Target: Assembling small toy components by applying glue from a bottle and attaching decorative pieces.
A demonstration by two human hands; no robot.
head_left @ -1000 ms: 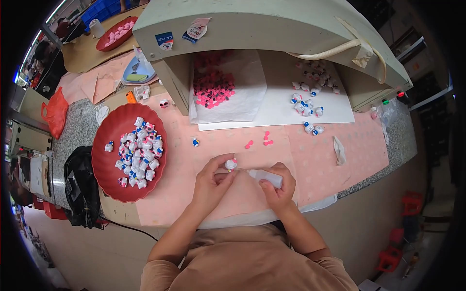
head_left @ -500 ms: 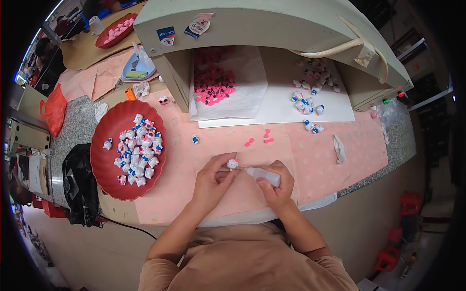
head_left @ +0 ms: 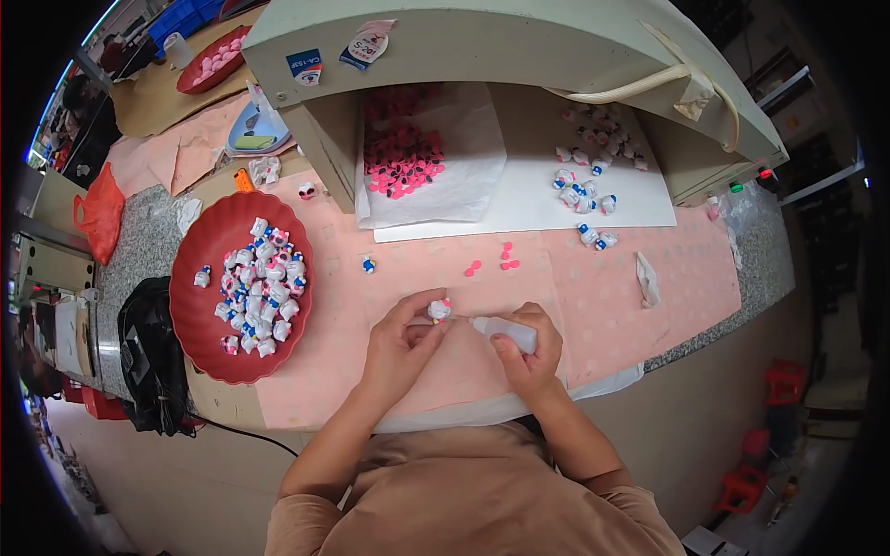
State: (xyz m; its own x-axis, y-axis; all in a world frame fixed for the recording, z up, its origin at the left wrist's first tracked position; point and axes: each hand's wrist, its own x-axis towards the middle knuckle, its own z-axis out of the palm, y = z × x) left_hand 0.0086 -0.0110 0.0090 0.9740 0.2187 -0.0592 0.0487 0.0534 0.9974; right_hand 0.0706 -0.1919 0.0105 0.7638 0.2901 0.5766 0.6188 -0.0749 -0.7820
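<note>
Between the thumb and fingers of my left hand is a small white figurine with pink touches. My right hand grips a translucent squeeze bottle, its thin tip pointing left at the figurine, a small distance from it. Beyond my hands, several small pink pieces lie on the pink table covering. A lone blue-and-white figurine sits to their left. At my left, a red scalloped bowl holds a pile of white, blue and pink figurines.
A pale green hooded box spans the back. Inside it, many pink pieces lie on white paper, with white figurines on the right. A crumpled white tissue lies at right, and a black bag sits left of the bowl.
My left hand and the figurine have shifted slightly left, widening the space to the bottle tip. My right hand keeps nearly the same place. The whole view has shifted a little.
</note>
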